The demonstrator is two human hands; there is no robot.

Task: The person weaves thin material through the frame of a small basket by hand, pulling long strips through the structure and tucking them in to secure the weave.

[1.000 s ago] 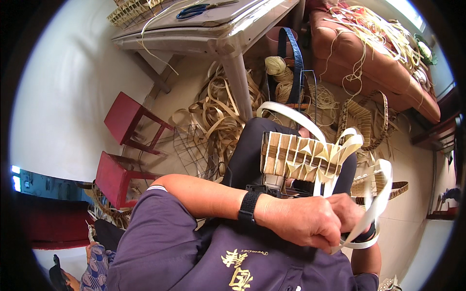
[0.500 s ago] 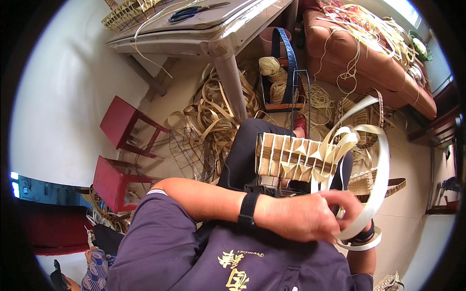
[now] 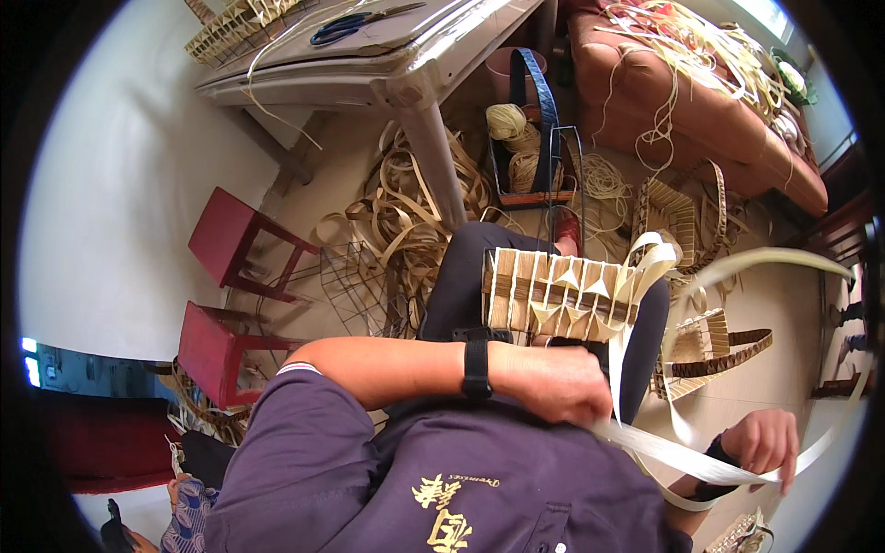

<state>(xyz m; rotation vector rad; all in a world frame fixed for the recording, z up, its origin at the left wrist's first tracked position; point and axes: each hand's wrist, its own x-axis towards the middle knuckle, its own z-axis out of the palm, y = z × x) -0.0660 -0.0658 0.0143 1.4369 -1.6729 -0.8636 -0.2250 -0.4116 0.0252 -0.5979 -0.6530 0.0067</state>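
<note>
On my lap rests a partly woven basket (image 3: 557,293) on a wire frame, with brown and cream bands and folded cream points along its side. Pale flat strips loop up from its right end. My left hand (image 3: 560,385) is closed just below the basket, with a cream strip (image 3: 678,453) running out from under its fingers. Farther right, my right hand (image 3: 763,446) pinches that strip at a distance from the basket. Beyond the right hand the strip curves up in a wide, blurred loop. The left fingertips are partly hidden.
Red stools (image 3: 232,238) stand at left beside a bare wire frame (image 3: 355,281). Ahead are a table (image 3: 406,55) with scissors (image 3: 364,23), piled strips (image 3: 419,198) and a box of cord balls (image 3: 527,195). Woven baskets (image 3: 705,350) and a strip-covered sofa (image 3: 636,101) lie right.
My hands, close together before, are now apart: the right went outward to the right, the left drew back left. The cream strip is stretched between them, and its loop swings out right.
</note>
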